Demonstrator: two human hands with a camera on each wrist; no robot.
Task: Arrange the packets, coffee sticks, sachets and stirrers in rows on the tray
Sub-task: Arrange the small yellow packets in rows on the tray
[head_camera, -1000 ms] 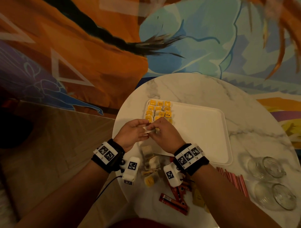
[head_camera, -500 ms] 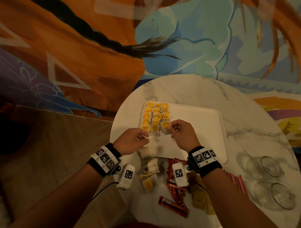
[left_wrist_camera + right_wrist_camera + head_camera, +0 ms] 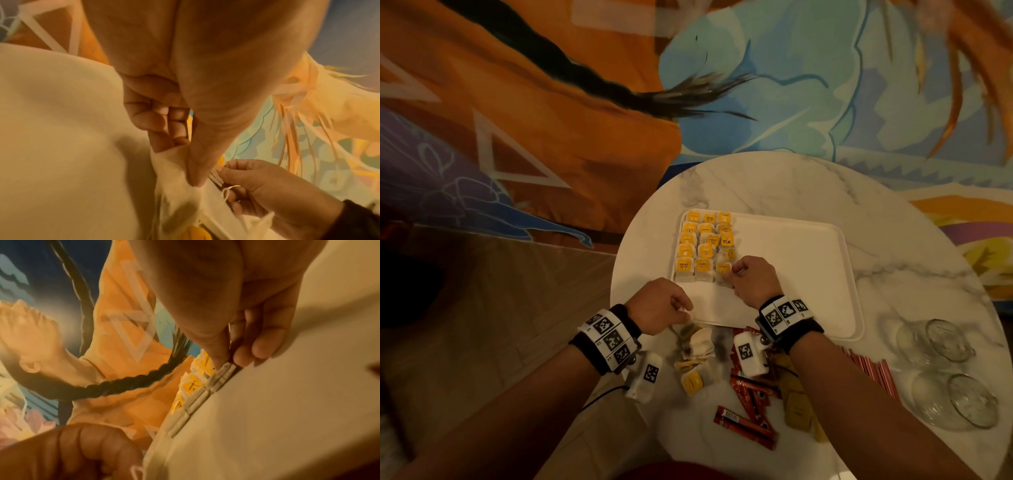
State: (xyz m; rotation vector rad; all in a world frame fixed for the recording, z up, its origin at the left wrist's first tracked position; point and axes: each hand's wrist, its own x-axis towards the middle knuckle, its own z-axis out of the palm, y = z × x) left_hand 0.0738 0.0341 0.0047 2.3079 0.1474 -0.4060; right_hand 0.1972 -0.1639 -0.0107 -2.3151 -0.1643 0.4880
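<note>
White and shallow, the tray (image 3: 791,274) sits on a round marble table (image 3: 774,185). Its far left corner holds tea bags with yellow tags (image 3: 705,245), laid flat in three columns that touch one another.

At the near end of the right-hand column, the right hand (image 3: 751,279) rests low on the tray. Its thumb and fingertips (image 3: 244,358) are drawn together, pinching the near edge of the last tea bag (image 3: 223,374) in that column, which lies against its neighbours.

Over the tray's near left corner, the left hand (image 3: 659,305) has its fingers curled inward and its thumb (image 3: 195,170) pressed down on a blurred pale tea bag (image 3: 174,186) at the edge of the tray; the grip looks like a pinch, though blur hides the contact.

On the table just in front of the tray lies a loose heap of tea bags (image 3: 697,356). Beside it to the right are red coffee sticks (image 3: 748,425) lying at mixed angles, with tan packets (image 3: 796,407) partly under the right forearm. Thin red stirrers (image 3: 873,368) lie side by side beyond that arm. Two clear glasses (image 3: 945,373) lie on their sides at the table's right edge.
</note>
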